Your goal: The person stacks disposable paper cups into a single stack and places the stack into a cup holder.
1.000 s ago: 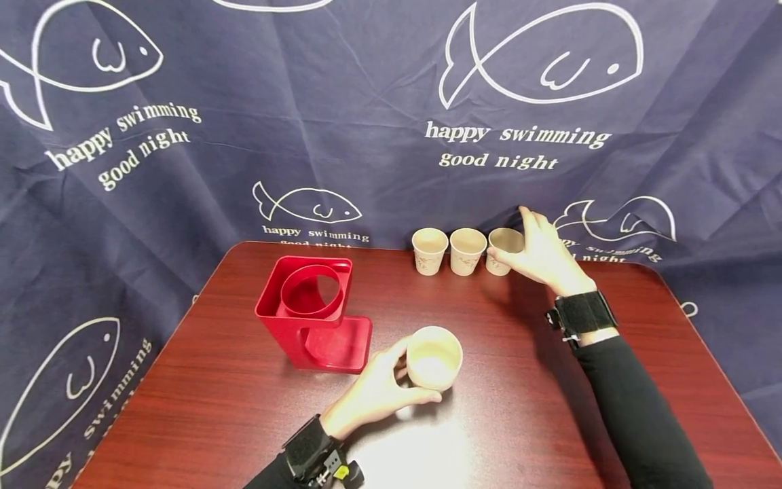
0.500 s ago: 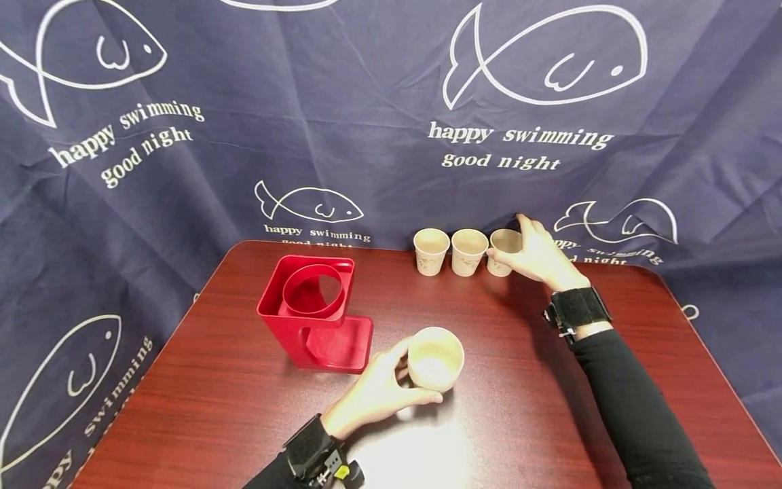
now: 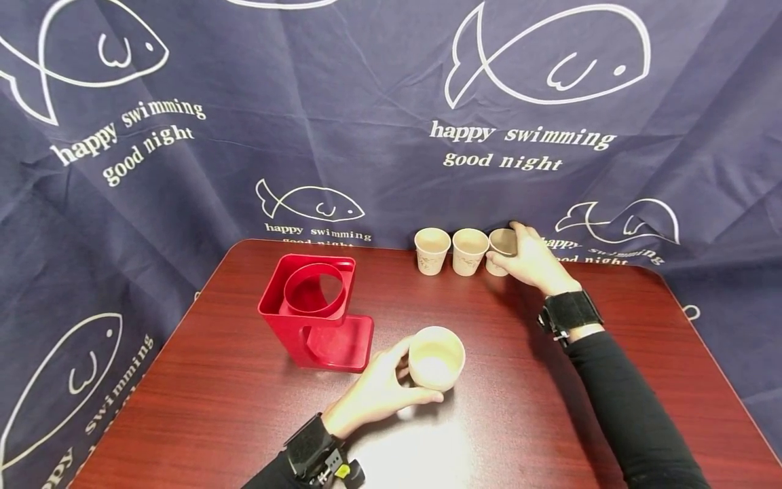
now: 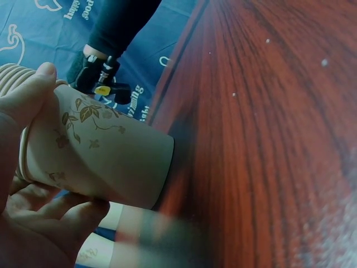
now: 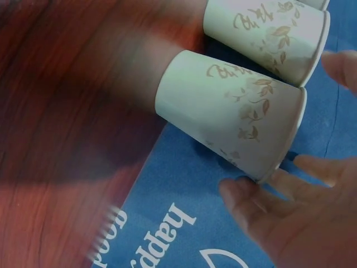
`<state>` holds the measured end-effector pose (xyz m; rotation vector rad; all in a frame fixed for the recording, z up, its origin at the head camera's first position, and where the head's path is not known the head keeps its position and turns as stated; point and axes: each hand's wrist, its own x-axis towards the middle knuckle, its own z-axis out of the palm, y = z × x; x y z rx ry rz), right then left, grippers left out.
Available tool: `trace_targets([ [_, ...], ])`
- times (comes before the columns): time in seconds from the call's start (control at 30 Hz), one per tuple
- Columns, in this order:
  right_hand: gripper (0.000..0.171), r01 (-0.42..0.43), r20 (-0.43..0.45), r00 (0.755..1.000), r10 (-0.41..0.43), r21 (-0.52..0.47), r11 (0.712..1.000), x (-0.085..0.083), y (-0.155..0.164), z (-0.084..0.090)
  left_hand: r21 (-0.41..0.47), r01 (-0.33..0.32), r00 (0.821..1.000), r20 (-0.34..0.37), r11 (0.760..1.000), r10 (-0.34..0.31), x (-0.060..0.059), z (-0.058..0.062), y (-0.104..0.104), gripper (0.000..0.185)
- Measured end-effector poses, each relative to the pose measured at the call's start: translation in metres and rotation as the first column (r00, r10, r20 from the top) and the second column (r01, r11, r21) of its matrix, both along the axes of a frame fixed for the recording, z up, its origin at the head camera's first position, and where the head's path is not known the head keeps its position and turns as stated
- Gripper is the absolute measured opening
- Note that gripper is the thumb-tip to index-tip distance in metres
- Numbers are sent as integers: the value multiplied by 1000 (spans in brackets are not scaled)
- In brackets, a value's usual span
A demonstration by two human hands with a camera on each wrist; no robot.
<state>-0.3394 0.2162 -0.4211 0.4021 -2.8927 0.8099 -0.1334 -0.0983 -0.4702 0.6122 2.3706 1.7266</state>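
Left fingers: the thumb and the fingers of the left hand (image 3: 373, 394) are curled around the stack of cups (image 3: 435, 358); in the left wrist view the thumb (image 4: 34, 84) lies on the printed side and the other fingers are under it.
Stack position: near the front middle of the table (image 3: 537, 407), just to the right of the red cup holder (image 3: 314, 312), with its bottom at or just above the wood; I cannot tell which.
Right fingers: the right hand (image 3: 534, 261) is at the right cup (image 3: 501, 250) in the back row; its fingers (image 5: 262, 215) are slightly spread around the rim and seem not yet firmly closed on it.
Back row: three single cups stand close together at the far edge, against the blue cloth (image 3: 391, 102).
Risk, right side: I judge a light paper cup may tip or slide into the middle cup (image 3: 468, 251) if only the rim is pushed.
Risk, left side: too strong a squeeze may dent the stack, and a loose one may let the cups separate.
Risk, cloth: the fingers may catch the cloth behind.
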Motion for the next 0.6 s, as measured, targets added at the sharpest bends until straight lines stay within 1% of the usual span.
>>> trace_targets([
  [0.17, 82, 13, -28, 1000, -13, -18, 1000, 1, -2, -1, 4, 2, 1000, 1, 1000, -2, 0, 0, -1, 79],
  [0.37, 79, 57, -17, 998, -58, -42, 997, 4, -5, -1, 0, 3, 1000, -3, 1000, -3, 0, 0, -1, 78],
  [0.6, 77, 83, -32, 996, -84, -34, 996, 5, -4, -3, 10, 14, 1000, -17, 1000, -14, 0, 0, 0, 78],
])
